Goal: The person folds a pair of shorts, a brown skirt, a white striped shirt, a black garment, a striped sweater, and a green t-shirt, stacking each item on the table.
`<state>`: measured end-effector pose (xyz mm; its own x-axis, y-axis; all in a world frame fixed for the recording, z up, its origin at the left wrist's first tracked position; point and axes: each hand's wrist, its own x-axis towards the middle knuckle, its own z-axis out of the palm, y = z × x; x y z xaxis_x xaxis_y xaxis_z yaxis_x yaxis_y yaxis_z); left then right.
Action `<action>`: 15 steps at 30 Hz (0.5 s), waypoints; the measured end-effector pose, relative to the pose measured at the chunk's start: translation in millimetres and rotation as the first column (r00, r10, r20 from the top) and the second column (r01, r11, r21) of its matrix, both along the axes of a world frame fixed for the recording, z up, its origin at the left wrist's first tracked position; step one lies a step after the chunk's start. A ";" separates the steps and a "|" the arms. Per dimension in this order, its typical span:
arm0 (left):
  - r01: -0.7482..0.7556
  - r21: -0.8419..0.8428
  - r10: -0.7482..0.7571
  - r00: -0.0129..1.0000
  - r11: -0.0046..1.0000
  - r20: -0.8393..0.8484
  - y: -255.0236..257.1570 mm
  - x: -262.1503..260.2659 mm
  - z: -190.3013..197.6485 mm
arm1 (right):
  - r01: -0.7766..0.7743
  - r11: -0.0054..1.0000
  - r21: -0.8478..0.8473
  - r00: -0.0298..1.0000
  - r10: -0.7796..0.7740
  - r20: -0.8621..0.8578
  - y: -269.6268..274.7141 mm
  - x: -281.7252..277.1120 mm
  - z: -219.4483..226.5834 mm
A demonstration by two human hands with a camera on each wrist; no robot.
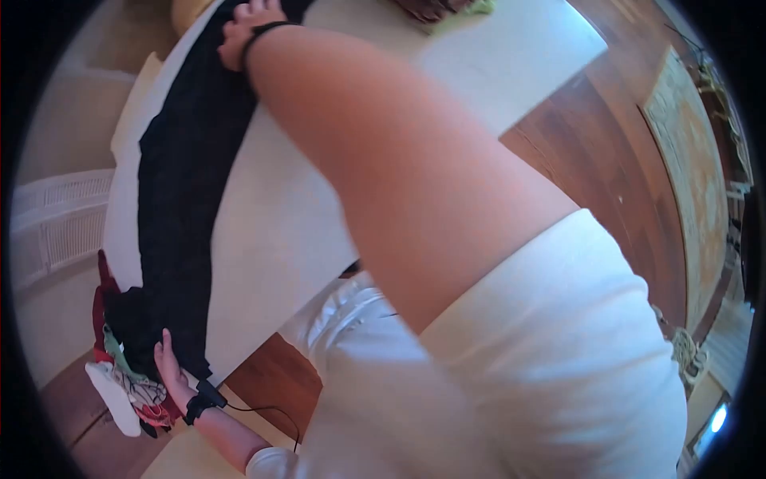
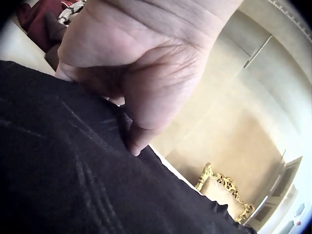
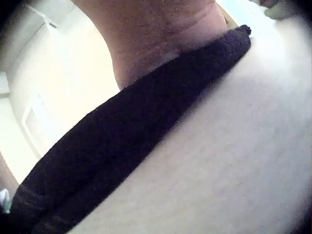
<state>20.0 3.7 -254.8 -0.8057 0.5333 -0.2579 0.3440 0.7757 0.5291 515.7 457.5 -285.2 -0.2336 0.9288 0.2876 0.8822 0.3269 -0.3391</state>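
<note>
A long black cloth (image 1: 187, 176) lies stretched along the white table (image 1: 271, 231). My left hand (image 1: 173, 369) rests at its near end, fingers extended. In the left wrist view the left hand (image 2: 141, 63) touches the black cloth (image 2: 73, 170) near its edge, the thumb tip on it; some fingertips are hidden. At the far end of the cloth my right hand (image 1: 249, 32) rests with its fingers spread. The right wrist view shows the right hand (image 3: 161, 36) partly behind the black cloth (image 3: 122, 122), its fingers hidden.
Colourful clothes (image 1: 136, 387) are bunched beside the table's near left end. Brown and green cloth (image 1: 435, 9) lies at its far side. A rug (image 1: 682, 191) covers part of the wooden floor at right. A gold-framed chair (image 2: 222, 192) stands beyond the table.
</note>
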 end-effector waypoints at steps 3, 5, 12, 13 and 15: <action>0.020 -0.016 -0.019 0.998 1.000 0.061 0.7 -9.3 -0.7 | -0.043 0.999 0.018 0.999 0.043 -0.004 6.0 -8.4 6.9; -0.021 -0.052 0.016 0.996 0.998 -0.091 -1.7 -4.4 -2.7 | -0.067 0.998 0.013 0.998 0.067 -0.008 7.7 -12.5 9.7; 0.028 -0.070 -0.031 0.999 0.997 -0.042 -1.1 -26.2 -13.0 | -0.150 0.989 -0.001 0.989 0.150 -0.005 8.1 -27.6 13.9; 0.031 -0.083 -0.034 0.999 0.996 -0.041 2.5 -23.1 -14.5 | -0.158 0.987 -0.003 0.987 0.158 -0.002 8.3 -28.5 14.7; 0.030 -0.088 -0.033 0.999 0.996 -0.034 7.7 -20.8 -16.5 | -0.175 0.985 -0.004 0.985 0.175 0.007 10.3 -34.4 19.1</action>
<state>-0.9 11.4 -271.3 -0.7984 0.5349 -0.2765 0.3861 0.8071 0.4466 481.3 467.8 -266.1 -0.3948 0.8745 0.2818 0.8139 0.4752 -0.3344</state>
